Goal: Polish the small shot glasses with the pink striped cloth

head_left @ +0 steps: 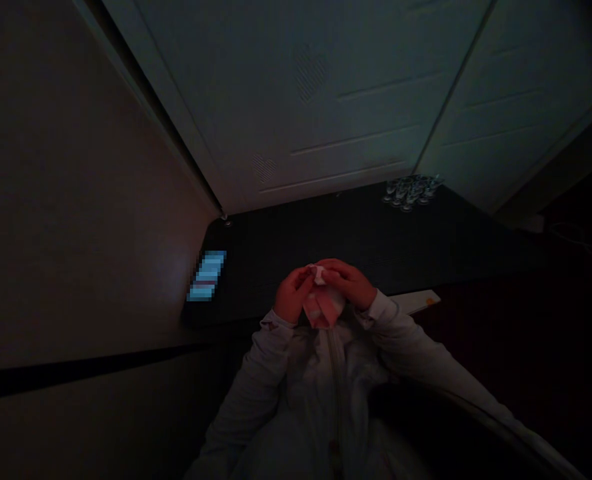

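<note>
In dim light, both my hands are together in front of my chest at the near edge of the dark table. My left hand (292,293) has its fingers closed on a pale cloth (326,308) that looks pink in the reddish light. My right hand (352,283) is closed on the same cloth from the other side. The cloth bunches up between the fingertips, and its lower part hangs down toward my jacket. Whether something small is wrapped in the bunched part, I cannot tell.
Several small stemmed glasses (411,192) cluster at the table's (296,233) back right. A small glass (227,221) stands at the back left corner. A lit, pixelated screen (207,276) lies at the left. White panels (356,120) rise behind, and a flat white thing (416,302) lies by my right sleeve.
</note>
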Demonstrator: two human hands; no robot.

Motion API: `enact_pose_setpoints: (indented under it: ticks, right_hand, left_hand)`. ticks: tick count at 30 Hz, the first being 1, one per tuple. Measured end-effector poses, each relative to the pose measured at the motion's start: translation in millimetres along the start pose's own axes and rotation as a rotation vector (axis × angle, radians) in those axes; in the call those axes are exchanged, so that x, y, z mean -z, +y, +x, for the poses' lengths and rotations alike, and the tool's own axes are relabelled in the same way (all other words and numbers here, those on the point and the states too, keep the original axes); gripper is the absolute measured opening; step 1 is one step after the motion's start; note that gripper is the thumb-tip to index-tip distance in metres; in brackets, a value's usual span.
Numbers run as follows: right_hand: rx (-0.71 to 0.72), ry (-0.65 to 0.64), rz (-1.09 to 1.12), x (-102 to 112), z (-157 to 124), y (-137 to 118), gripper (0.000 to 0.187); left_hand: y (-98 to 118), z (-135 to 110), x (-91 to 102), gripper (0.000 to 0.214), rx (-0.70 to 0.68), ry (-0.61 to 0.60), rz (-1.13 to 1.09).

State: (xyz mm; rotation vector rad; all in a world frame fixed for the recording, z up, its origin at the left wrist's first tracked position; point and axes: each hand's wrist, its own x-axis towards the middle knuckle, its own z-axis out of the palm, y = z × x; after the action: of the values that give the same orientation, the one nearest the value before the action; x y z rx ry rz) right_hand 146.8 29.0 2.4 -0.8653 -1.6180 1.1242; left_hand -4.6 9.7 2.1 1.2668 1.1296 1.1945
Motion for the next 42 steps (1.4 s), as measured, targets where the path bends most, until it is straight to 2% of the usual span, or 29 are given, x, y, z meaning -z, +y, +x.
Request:
enact_pose_setpoints:
  ticks: [6, 10, 16, 22, 26, 30, 37, 42]
  right_hand:
    - [0.068, -0.085, -0.117, -2.0, 1.6, -0.4, 0.02]
    - [0.092, -0.082, -0.182, -2.4, 0.1, -1.1, 0.02]
    - [-0.005, -0.007, -0.244, -2.2, -2.8, -1.0, 0.025]
    - [-0.062, 0.025, -0.161, -1.2, -3.0, -3.2, 0.025]
    - [-0.065, 0.105, -0.131, -1.7, -1.9, 1.7, 0.025]
    - [-0.087, 0.193, -0.036, -2.4, -0.2, 6.8, 0.025]
    - [-0.136, 0.242, 0.126, -3.1, 1.9, 5.9, 0.026]
    - [-0.159, 0.399, 0.139, 0.7, 7.1, 4.8, 0.033]
  left_hand:
    - [1.3, 0.2, 2.3, 0.032, -0.002, 0.004, -0.034]
    - [2.0, 0.7, 3.8, 0.031, 0.015, -0.029, -0.059]
    - [-0.6, 1.3, 2.9, 0.028, 0.019, -0.028, -0.02]
    - [-1.7, -0.4, 4.2, 0.042, -0.022, -0.077, 0.016]
    - [-1.1, -0.5, 6.3, 0.05, -0.074, -0.087, 0.045]
    - [-0.6, 0.1, 5.8, 0.045, -0.082, -0.065, 0.048]
    - [1.1, 0.8, 4.7, 0.035, -0.008, -0.028, -0.073]
    - [3.5, 2.1, 5.8, 0.03, 0.038, 0.009, -0.123]
